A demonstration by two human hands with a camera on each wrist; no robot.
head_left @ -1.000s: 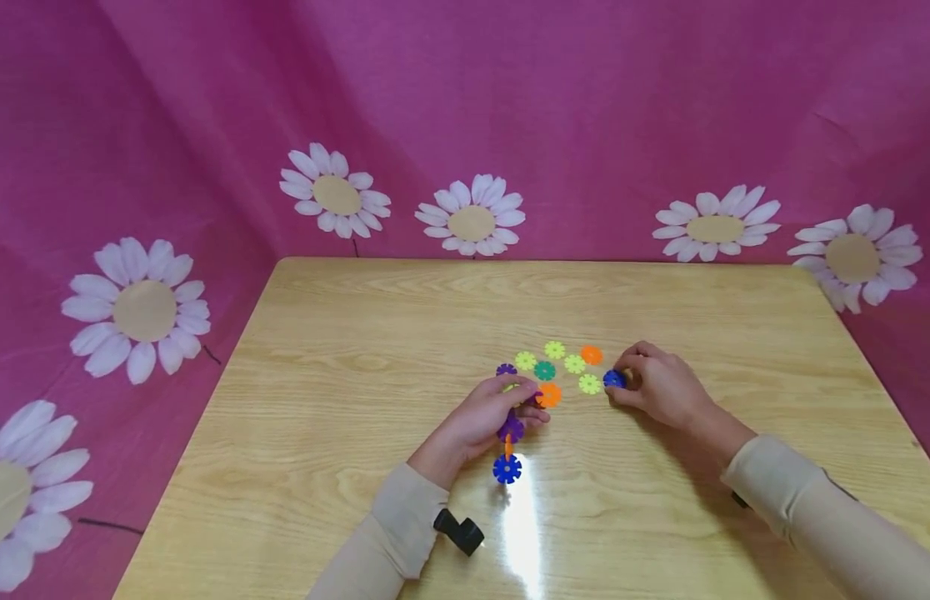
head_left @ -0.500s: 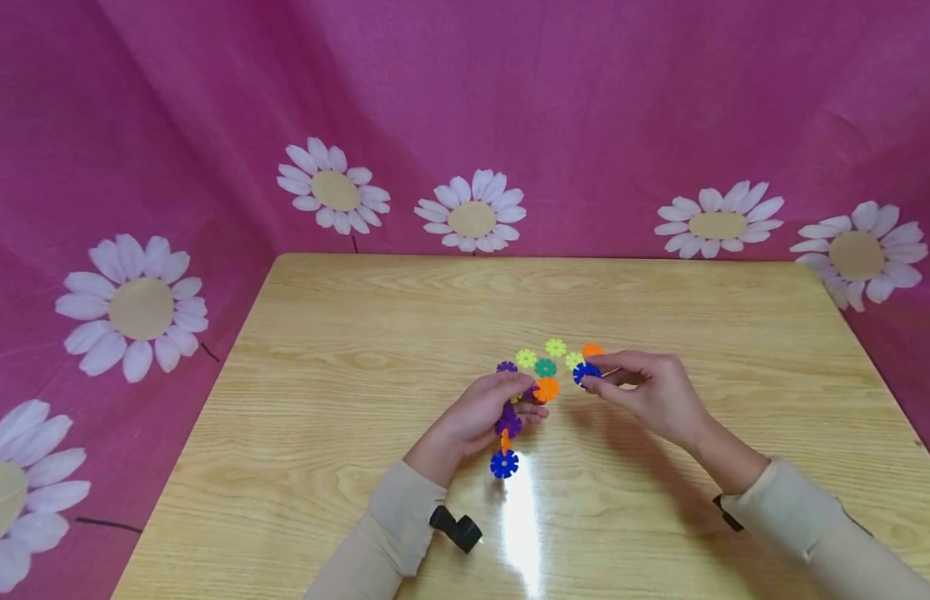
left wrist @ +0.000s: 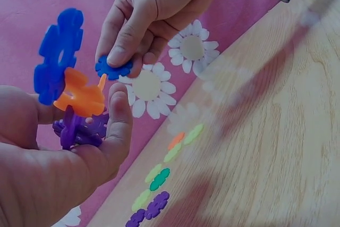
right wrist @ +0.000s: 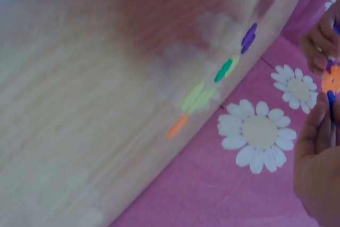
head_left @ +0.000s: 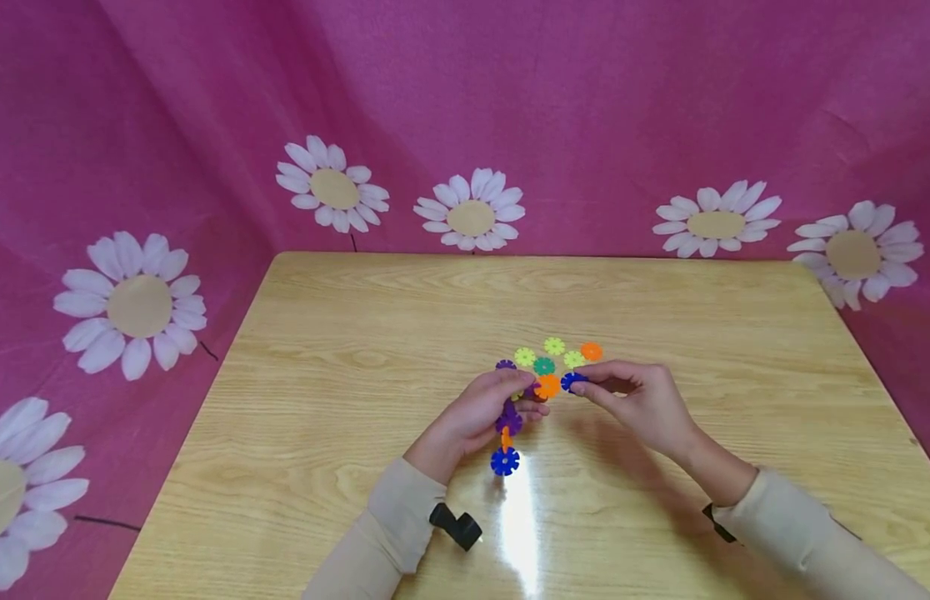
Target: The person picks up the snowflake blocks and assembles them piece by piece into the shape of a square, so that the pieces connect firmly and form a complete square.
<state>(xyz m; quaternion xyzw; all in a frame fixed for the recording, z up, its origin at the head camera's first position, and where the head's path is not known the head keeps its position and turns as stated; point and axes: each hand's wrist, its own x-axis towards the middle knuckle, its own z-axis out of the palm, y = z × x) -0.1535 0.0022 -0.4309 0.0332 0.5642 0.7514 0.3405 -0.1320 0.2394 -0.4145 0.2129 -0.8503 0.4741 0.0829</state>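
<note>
My left hand [head_left: 472, 412] holds a chain of slotted plastic discs, notched around their rims. A blue disc [head_left: 505, 462] ends the chain nearest me, followed by an edge-on orange disc and a purple disc [head_left: 509, 422]. Fingers hide part of the middle. At the chain's other end an orange disc [head_left: 547, 386] sticks out past the left fingertips. Thumb and fingers of my right hand [head_left: 652, 408] pinch a loose blue disc [left wrist: 113, 68] right beside that orange disc. In the right wrist view the two discs meet edge to edge; whether their slots interlock I cannot tell.
Beyond the hands, loose discs lie on the wooden table [head_left: 360, 333]: several yellow ones [head_left: 554, 346], a green one [head_left: 543, 366], an orange one [head_left: 591, 352] and purple ones [left wrist: 157, 204]. A pink flowered cloth [head_left: 585, 125] hangs behind the table.
My right hand has lifted the blue disc off the table and brought it leftward to the chain's orange disc. The left hand has stayed nearly still with the chain.
</note>
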